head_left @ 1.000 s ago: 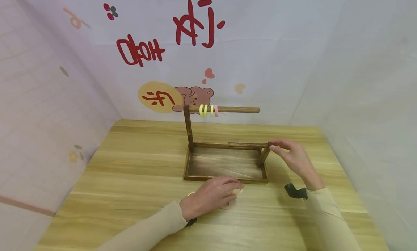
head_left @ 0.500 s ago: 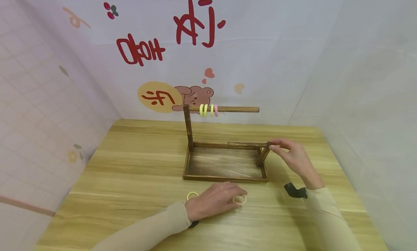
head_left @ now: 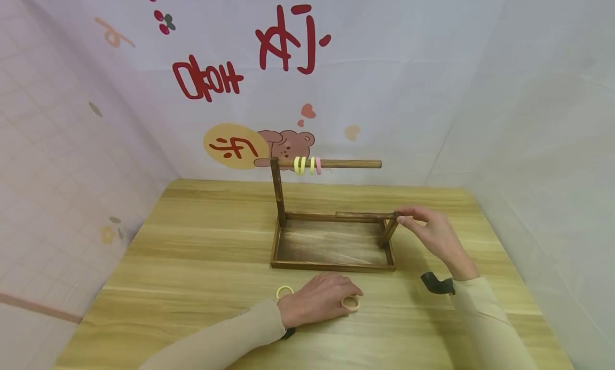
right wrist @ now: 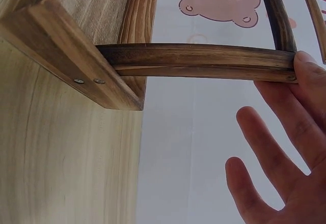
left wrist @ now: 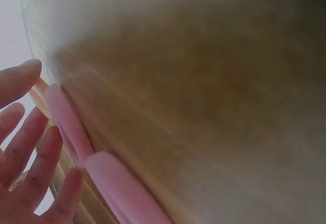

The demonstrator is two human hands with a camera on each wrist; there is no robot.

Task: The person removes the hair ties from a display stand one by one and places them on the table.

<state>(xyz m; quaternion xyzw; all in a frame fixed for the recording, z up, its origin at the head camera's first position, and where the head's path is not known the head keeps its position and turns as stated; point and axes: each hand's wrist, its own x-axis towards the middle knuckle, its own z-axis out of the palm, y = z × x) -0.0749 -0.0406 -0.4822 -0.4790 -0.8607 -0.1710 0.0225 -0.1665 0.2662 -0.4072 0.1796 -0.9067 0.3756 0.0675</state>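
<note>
My left hand (head_left: pixel 323 299) is low over the table in front of a dark wooden stand (head_left: pixel 333 267). Its thumb and fingers pinch a pale peach ring (head_left: pixel 350 304). Two pink rings (left wrist: pixel 69 124) lie by its fingers in the left wrist view; in the head view the hand hides them. A yellow ring (head_left: pixel 284 291) rests on the table beside the left wrist. My right hand (head_left: pixel 427 232) grips the top of the stand's short post (right wrist: pixel 204 61) between thumb and index finger, the other fingers spread.
Several yellow rings (head_left: pixel 300 166) and one pink ring (head_left: pixel 318 166) hang on the stand's upper bar (head_left: pixel 353 164). A lower bar (head_left: pixel 362 215) extends left from the short post. Behind the wooden table (head_left: pixel 202 242) stands a white printed cloth (head_left: pixel 394 81).
My left hand has shifted slightly right and toward the front edge with the peach ring, uncovering more of the yellow ring. The right hand stays on the post.
</note>
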